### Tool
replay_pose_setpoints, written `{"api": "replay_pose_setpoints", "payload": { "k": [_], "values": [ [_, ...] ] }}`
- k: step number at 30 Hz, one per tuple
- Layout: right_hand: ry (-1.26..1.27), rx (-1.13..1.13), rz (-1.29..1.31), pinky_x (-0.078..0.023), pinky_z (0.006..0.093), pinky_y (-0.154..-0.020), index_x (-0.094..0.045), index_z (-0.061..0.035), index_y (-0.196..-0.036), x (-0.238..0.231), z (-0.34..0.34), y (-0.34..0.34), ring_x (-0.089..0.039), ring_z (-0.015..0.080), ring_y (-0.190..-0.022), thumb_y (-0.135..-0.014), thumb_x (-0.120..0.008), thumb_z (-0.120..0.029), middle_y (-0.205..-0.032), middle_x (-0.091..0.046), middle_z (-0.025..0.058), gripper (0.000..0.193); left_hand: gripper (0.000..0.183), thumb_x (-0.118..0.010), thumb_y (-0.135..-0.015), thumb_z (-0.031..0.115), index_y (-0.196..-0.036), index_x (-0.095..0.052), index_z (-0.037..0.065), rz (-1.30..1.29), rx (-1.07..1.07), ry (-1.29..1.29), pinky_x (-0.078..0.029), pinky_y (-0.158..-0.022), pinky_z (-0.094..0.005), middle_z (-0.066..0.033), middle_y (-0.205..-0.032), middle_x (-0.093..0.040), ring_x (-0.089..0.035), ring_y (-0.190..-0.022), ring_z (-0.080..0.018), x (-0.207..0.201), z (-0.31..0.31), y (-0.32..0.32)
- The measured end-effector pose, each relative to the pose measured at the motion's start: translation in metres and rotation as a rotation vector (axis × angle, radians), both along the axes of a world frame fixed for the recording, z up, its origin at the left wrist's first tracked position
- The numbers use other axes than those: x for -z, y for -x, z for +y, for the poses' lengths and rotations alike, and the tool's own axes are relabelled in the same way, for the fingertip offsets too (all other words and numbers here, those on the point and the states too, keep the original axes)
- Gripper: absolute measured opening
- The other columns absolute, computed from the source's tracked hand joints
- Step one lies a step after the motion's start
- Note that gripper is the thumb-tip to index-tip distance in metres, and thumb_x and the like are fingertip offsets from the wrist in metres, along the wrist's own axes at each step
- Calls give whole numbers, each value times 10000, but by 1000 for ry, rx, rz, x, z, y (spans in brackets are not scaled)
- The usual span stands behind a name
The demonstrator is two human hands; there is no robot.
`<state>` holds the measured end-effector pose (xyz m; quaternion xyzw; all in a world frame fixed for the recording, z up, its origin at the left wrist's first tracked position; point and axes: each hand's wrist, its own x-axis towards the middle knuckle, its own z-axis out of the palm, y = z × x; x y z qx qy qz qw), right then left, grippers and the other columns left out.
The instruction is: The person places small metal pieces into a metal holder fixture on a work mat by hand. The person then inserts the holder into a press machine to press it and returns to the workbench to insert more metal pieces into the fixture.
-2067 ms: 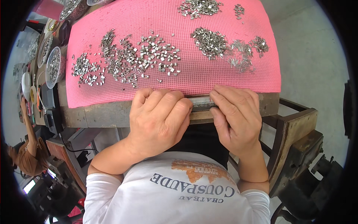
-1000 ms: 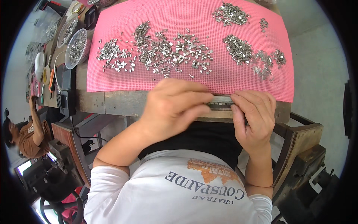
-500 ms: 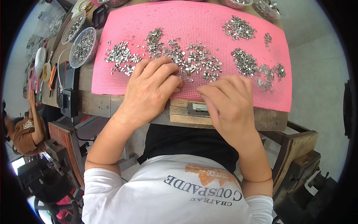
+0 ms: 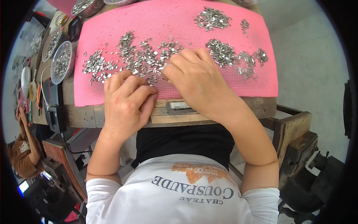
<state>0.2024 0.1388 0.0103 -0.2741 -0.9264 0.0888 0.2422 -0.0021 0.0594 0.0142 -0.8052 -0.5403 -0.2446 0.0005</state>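
Many small silvery metal pieces lie in loose heaps across a pink textured mat. At the mat's near edge, left of the middle, my left hand rests with its fingers curled under and drawn together. Its fingertips touch the mat beside some of the pieces. My right hand bends over the right side of the central heap, fingers closed and thumb side toward the left hand. The fingertips of both hands are mostly hidden, so I cannot make out what they hold.
Separate heaps of pieces sit at the mat's far right. Plastic bowls of pieces stand on the left, near orange-handled pliers and a black device. A wooden block juts from the front edge. Another person sits far left.
My right hand has moved left and farther over the central heap, closer to my left hand. The left hand has drawn slightly toward the mat's near edge. The whole view has shifted.
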Motion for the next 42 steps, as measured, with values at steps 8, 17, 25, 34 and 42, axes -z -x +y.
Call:
{"api": "replay_pose_setpoints", "payload": {
  "k": [8,17,25,34,42],
  "values": [
    [409,198,95,-427,410,-897,-602,-51,-997,-26,-42,-86,-592,299,-951,-906,-619,-24,-986,-628,104,96,136,-761,-783,43,-885,-688,93,-213,-11,52,-404,-787,-394,-41,-901,-654,-585,-883,-264,4,-1,-21],
    [285,231,263,-442,409,-814,-633,-55,-955,0,-63,-88,-599,284,-917,-795,-750,6,-1018,-620,79,207,145,-769,-809,65,-937,-704,87,-369,159,143,-420,-802,-383,-46,-964,-672,-612,-879,-250,3,0,-77],
    [274,211,269,-452,402,-802,-630,-52,-958,2,-61,-89,-599,275,-912,-782,-753,3,-1009,-620,75,222,161,-807,-775,94,-908,-718,111,-287,98,59,-404,-769,-348,-4,-922,-677,-621,-777,-190,8,-3,-90],
    [175,220,235,-464,402,-757,-643,-39,-964,2,-62,-85,-618,290,-861,-757,-766,12,-970,-643,87,247,175,-786,-772,130,-928,-708,121,-153,97,-23,-409,-782,-352,-3,-940,-671,-631,-795,-181,9,-8,-94],
    [109,180,272,-459,384,-802,-719,-42,-984,6,-58,-95,-649,237,-894,-748,-774,-59,-989,-687,48,243,179,-788,-741,106,-903,-714,118,-203,99,-25,-433,-727,-325,-8,-901,-657,-621,-759,-174,10,-4,-97]
  ]
}}
